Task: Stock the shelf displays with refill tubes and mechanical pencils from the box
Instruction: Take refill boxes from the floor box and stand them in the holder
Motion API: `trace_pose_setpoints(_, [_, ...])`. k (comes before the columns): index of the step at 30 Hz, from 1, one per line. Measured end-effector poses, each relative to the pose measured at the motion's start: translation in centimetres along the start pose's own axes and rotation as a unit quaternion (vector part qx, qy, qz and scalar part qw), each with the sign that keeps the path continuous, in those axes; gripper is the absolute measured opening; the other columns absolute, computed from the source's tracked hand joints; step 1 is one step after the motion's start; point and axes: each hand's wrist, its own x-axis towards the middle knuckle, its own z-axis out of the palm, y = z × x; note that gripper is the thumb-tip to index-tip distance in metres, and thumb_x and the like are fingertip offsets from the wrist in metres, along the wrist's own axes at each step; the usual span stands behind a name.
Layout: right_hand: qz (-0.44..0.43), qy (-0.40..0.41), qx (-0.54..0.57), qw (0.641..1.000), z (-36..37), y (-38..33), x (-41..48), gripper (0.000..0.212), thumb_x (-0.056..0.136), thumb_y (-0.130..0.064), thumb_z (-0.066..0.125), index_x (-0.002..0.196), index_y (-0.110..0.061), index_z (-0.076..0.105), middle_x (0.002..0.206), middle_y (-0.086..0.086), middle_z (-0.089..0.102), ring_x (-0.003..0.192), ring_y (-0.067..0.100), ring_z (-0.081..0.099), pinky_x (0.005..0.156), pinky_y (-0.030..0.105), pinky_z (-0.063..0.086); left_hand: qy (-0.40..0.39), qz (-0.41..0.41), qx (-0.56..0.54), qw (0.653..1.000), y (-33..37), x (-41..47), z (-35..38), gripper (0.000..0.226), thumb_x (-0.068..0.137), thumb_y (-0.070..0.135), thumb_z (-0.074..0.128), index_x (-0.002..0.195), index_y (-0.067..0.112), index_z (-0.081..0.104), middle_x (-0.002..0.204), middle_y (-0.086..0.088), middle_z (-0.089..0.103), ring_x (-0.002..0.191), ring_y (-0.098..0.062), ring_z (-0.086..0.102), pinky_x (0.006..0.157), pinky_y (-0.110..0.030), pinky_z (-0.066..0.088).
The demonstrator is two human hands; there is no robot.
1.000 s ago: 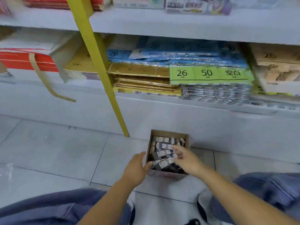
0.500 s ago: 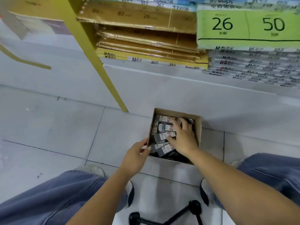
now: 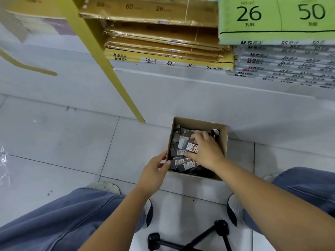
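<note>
— Fingers (image 3: 197, 138) of the right hand (image 3: 206, 153): how do they lie?

— Curled and close together, down over a small grey packet with a red-and-white label (image 3: 187, 147). The thumb sits against its lower edge, so the person pinches it.

— And where is that packet?

— On top of the heap of similar grey packets (image 3: 186, 164) inside the small brown cardboard box (image 3: 197, 123), toward its left half. Whether the packets hold refill tubes or pencils cannot be read.

— The other hand?

— The left hand (image 3: 154, 172) grips the box at its near left corner, with fingertips (image 3: 167, 162) hooked at the rim and the thumb along the outer wall.

— Where does the box stand?

— On the pale tiled floor (image 3: 72, 142), just in front of the white shelf base (image 3: 199, 98) and right of the foot of the slanting yellow post (image 3: 101, 57).

— And above it?

— Flat gold-wrapped paper packs (image 3: 154, 17) lie stacked on the lowest shelf. Beside them a green pack printed 26 and 50 (image 3: 272, 20) rests on a pile of clear-wrapped packs (image 3: 281, 64).

— Nearer the camera?

— The person's blue denim legs (image 3: 54, 223) are on either side, with a white shoe (image 3: 107, 187) at the left knee and a black stand (image 3: 220, 225) between the legs.
</note>
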Motion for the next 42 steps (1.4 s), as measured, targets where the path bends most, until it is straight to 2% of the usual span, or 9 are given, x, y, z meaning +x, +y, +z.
trace_pose_setpoints(6, [0.056, -0.044, 0.151, 0.986, -0.2, -0.2, -0.1, 0.060, 0.067, -0.051, 0.080, 0.116, -0.034, 0.049, 0.118, -0.004, 0.033, 0.109, 0.015, 0.044, 0.095, 0.026, 0.038, -0.003, -0.005, -0.008, 1.000, -0.2, 0.0, 0.0, 0.042, 0.104, 0.025, 0.049, 0.146, 0.026, 0.048, 0.139, 0.001, 0.057, 0.120, -0.013, 0.060, 0.108, -0.033, 0.045])
trace_pose_setpoints(10, [0.051, -0.047, 0.167, 0.983, -0.3, -0.2, -0.3, 0.049, 0.068, -0.040, 0.083, 0.104, -0.035, 0.051, 0.115, -0.002, 0.050, 0.103, 0.018, 0.053, 0.080, 0.029, 0.043, -0.008, -0.004, -0.003, 1.000, -0.3, 0.1, 0.0, 0.043, 0.104, 0.027, 0.048, 0.147, 0.028, 0.046, 0.140, 0.003, 0.057, 0.120, -0.011, 0.059, 0.106, -0.030, 0.045])
trace_pose_setpoints(14, [0.056, -0.054, 0.172, 0.982, -1.1, -0.4, -0.1, 0.053, 0.062, -0.045, 0.084, 0.100, -0.041, 0.047, 0.098, -0.015, 0.060, 0.090, 0.013, 0.058, 0.068, 0.029, 0.044, -0.005, -0.009, -0.010, 1.000, -0.4, 0.2, 0.0, 0.042, 0.104, 0.026, 0.049, 0.146, 0.028, 0.047, 0.138, 0.003, 0.058, 0.118, -0.011, 0.061, 0.105, -0.029, 0.046])
trace_pose_setpoints(19, [0.060, -0.111, 0.120, 0.985, -2.5, -0.3, 0.9, 0.083, 0.054, -0.057, 0.084, 0.128, -0.039, 0.050, 0.109, -0.017, 0.053, 0.102, 0.009, 0.057, 0.082, 0.026, 0.044, -0.007, -0.002, -0.010, 1.000, -0.4, 0.1, 0.0, 0.042, 0.105, 0.027, 0.048, 0.147, 0.028, 0.047, 0.138, 0.003, 0.059, 0.117, -0.011, 0.062, 0.103, -0.028, 0.047])
trace_pose_setpoints(25, [0.035, -0.228, 0.090, 0.969, -1.6, -0.6, 1.3, 0.064, 0.070, -0.050, 0.078, 0.125, -0.026, 0.057, 0.121, -0.010, 0.058, 0.111, 0.014, 0.055, 0.087, 0.027, 0.044, -0.011, -0.008, -0.003, 1.000, -0.3, 0.2, 0.0, 0.043, 0.105, 0.030, 0.048, 0.148, 0.030, 0.045, 0.139, 0.003, 0.057, 0.121, -0.014, 0.060, 0.106, -0.036, 0.048])
trace_pose_setpoints(32, [0.050, -0.129, 0.336, 0.932, -2.9, 0.0, 0.3, 0.026, 0.078, -0.028, 0.079, 0.101, -0.032, 0.066, 0.096, -0.013, 0.074, 0.088, 0.007, 0.070, 0.082, 0.028, 0.054, -0.019, 0.008, 0.004, 1.000, -0.5, 0.5, -0.1, 0.040, 0.104, 0.028, 0.050, 0.143, 0.033, 0.050, 0.132, 0.007, 0.063, 0.113, -0.007, 0.064, 0.100, -0.029, 0.050])
trace_pose_setpoints(35, [0.035, -0.095, 0.367, 0.925, -4.5, -0.3, 0.0, 0.030, 0.075, -0.033, 0.079, 0.103, -0.034, 0.067, 0.097, -0.016, 0.074, 0.088, 0.003, 0.070, 0.076, 0.025, 0.051, 0.015, 0.006, 0.054, 0.998, -0.1, 0.6, -0.1, 0.045, 0.101, 0.029, 0.057, 0.145, 0.029, 0.047, 0.142, 0.002, 0.055, 0.123, -0.013, 0.057, 0.105, -0.034, 0.047])
trace_pose_setpoints(38, [0.021, -0.077, 0.388, 0.918, -5.8, -0.9, -0.7, 0.041, 0.066, -0.045, 0.079, 0.105, -0.036, 0.067, 0.102, -0.013, 0.074, 0.093, 0.008, 0.070, 0.083, 0.033, 0.054, 0.106, 0.049, 0.144, 0.983, 1.4, 0.5, -0.3, 0.058, 0.095, 0.032, 0.066, 0.147, 0.023, 0.044, 0.144, -0.001, 0.049, 0.130, -0.020, 0.046, 0.109, -0.038, 0.041])
trace_pose_setpoints(42, [-0.003, -0.058, 0.419, 0.906, -7.6, -2.5, -2.0, 0.043, 0.062, -0.052, 0.077, 0.103, -0.043, 0.066, 0.102, -0.011, 0.073, 0.092, 0.011, 0.071, 0.086, 0.039, 0.055, 0.050, 0.115, 0.106, 0.986, 4.9, -0.1, -0.8, 0.061, 0.091, 0.038, 0.070, 0.146, 0.023, 0.048, 0.140, 0.003, 0.054, 0.129, -0.016, 0.048, 0.107, -0.037, 0.044])
